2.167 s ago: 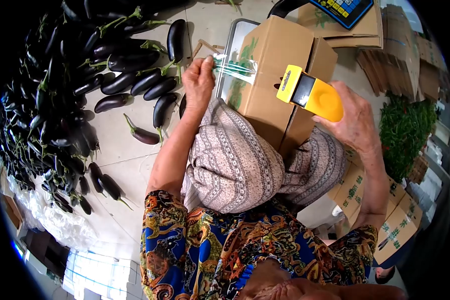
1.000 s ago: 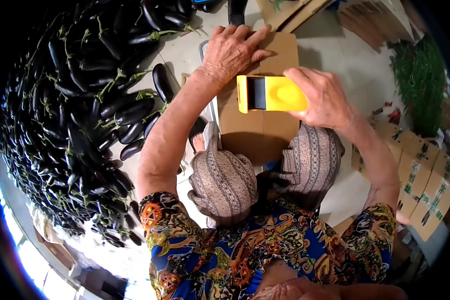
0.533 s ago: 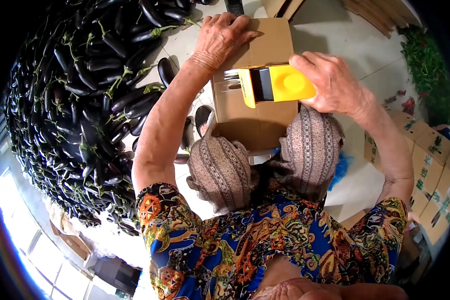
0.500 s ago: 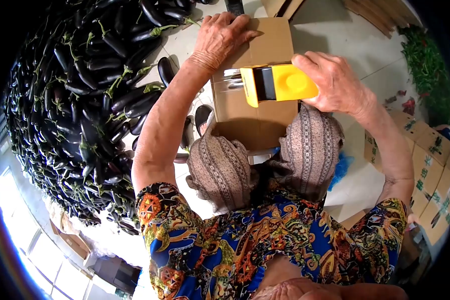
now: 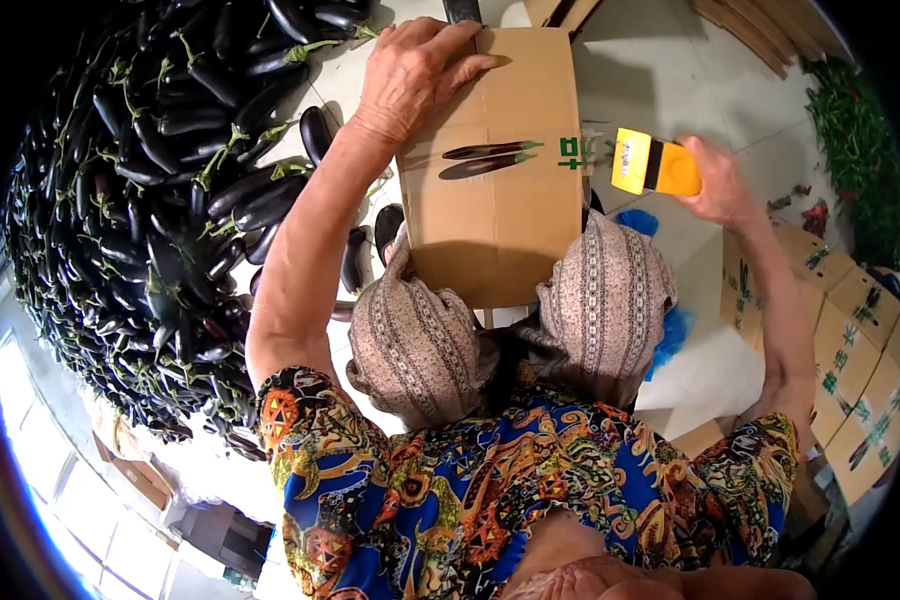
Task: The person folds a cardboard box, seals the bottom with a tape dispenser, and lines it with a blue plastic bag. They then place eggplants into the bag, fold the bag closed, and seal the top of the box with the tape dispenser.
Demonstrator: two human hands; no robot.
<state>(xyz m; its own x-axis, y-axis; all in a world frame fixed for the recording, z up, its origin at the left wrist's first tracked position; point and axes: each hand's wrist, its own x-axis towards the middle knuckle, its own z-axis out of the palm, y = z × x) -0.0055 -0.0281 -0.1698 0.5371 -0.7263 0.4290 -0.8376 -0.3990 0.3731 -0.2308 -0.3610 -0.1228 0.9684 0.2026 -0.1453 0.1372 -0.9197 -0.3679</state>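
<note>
A closed cardboard box (image 5: 490, 215) with printed eggplants and green characters rests in front of my knees. Clear tape (image 5: 470, 148) runs across its top, over the print, to the right edge. My left hand (image 5: 417, 75) presses on the box's upper left edge, thumb stretched across the top and fingers apart. Off the right side of the box, my right hand (image 5: 715, 180) grips a yellow tape dispenser (image 5: 678, 168) with a black band. The tape stretches between the box edge and the dispenser.
A large heap of eggplants (image 5: 170, 220) covers the left. Single eggplants (image 5: 315, 137) lie beside the box. Printed cartons (image 5: 850, 350) stand at the right, below green peppers (image 5: 855, 150). Blue plastic (image 5: 673, 335) lies by my right knee.
The dispenser has moved right, from above the box to beyond its right edge, uncovering the printed eggplants and the tape. My left hand stays on the upper left edge, shifted slightly left in view.
</note>
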